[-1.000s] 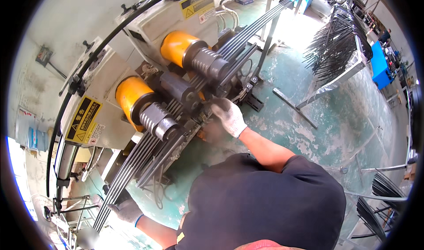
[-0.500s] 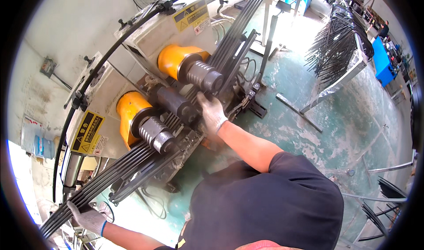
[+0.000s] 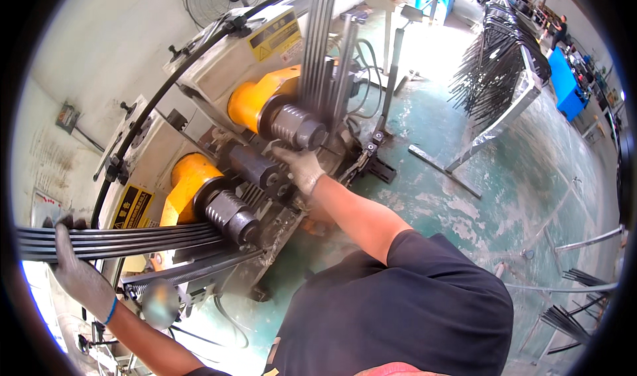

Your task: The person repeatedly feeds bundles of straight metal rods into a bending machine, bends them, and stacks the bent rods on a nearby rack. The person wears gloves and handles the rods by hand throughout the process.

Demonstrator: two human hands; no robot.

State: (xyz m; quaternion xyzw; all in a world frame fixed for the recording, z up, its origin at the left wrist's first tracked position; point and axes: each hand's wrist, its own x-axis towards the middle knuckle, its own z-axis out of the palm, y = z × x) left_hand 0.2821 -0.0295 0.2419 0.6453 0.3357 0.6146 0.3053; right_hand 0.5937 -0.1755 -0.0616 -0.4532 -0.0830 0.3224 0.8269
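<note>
Rods (image 3: 133,238) are swinging upward through the rollers (image 3: 265,170); my left hand (image 3: 79,276) is gripping their tail at eight o'clock, right hand (image 3: 300,169) fingers curled beside spinning rollers, risking a pinch.

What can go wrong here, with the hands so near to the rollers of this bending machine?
The right hand rests between the grooved rollers, so its glove may be pulled in if they turn. The left hand grips the bundle of dark strips where it leaves the machine; the strips might swing or pinch its fingers. The bent ends near the rack of rods might also catch it.
</note>
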